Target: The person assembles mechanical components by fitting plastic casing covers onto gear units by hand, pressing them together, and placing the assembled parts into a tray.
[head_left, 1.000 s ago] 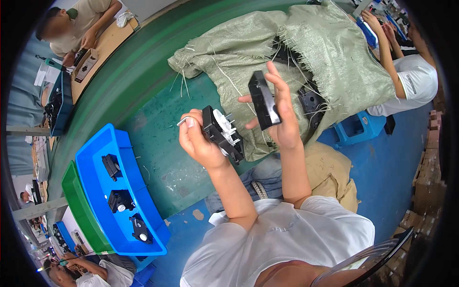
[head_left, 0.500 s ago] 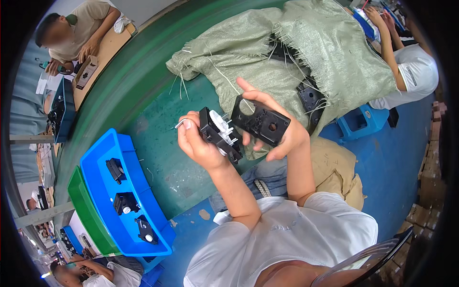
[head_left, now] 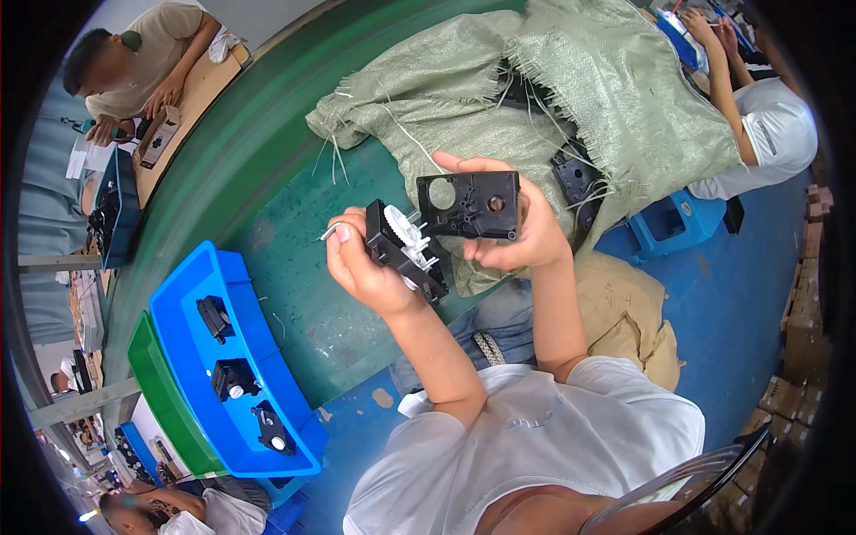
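My left hand (head_left: pixel 361 267) grips a black plastic housing with white gears (head_left: pixel 406 250), its open side facing right. A thin metal pin sticks out by my left thumb. My right hand (head_left: pixel 526 236) holds a flat black cover plate (head_left: pixel 468 205) with a round hole, its face turned toward me, just right of the housing. The two parts are close together but apart, raised above a green woven sack (head_left: pixel 571 80) that has more black parts lying on it.
A blue tray (head_left: pixel 187 303) at lower left holds three black assemblies, stacked on a green tray (head_left: pixel 156 392). One person sits at a wooden bench at upper left; another in a white shirt (head_left: pixel 776 134) sits at upper right by a blue stool (head_left: pixel 669 223).
My right hand has turned the cover plate from edge-on to face-on and brought it closer to the housing. My left hand has stayed nearly still.
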A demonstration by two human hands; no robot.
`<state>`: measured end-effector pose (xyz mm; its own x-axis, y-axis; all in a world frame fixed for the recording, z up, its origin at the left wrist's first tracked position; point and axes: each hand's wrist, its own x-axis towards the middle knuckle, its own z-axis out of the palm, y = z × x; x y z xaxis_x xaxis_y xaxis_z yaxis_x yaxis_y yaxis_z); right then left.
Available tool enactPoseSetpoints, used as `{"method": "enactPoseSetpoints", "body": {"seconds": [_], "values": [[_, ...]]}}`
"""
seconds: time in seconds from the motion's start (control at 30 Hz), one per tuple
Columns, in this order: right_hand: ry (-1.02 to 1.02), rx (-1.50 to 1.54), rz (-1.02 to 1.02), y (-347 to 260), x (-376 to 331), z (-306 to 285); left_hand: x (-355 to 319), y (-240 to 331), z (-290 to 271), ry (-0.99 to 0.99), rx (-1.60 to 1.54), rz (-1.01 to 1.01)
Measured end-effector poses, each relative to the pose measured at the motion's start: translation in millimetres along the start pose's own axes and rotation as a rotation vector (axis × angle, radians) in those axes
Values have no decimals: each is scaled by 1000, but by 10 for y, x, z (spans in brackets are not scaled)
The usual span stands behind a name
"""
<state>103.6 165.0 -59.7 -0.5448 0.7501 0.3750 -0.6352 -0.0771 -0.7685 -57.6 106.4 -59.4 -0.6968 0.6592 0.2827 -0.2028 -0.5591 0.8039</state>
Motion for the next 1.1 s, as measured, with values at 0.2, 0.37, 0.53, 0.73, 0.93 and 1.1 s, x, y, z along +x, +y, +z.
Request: {"method": "enactPoseSetpoints", "body": {"seconds": [0.2, 0.37, 0.53, 0.73, 0.93, 1.1], "values": [[155, -245, 50, 152, -19, -29, 6, 27, 92, 53, 77, -19], [175, -460, 190, 211, -20, 3, -6, 20, 138, 54, 178, -24], [149, -648, 126, 232, -2, 110, -29, 21, 151, 23, 320, -20], [153, -650, 75, 257, 3, 129, -35, 20, 172, 4, 365, -6], [139, -679, 97, 241, 7, 117, -31, 22, 175, 4, 363, 3], [138, -677, 123, 262, 3, 96, -35, 24, 187, 2, 368, -5]]}}
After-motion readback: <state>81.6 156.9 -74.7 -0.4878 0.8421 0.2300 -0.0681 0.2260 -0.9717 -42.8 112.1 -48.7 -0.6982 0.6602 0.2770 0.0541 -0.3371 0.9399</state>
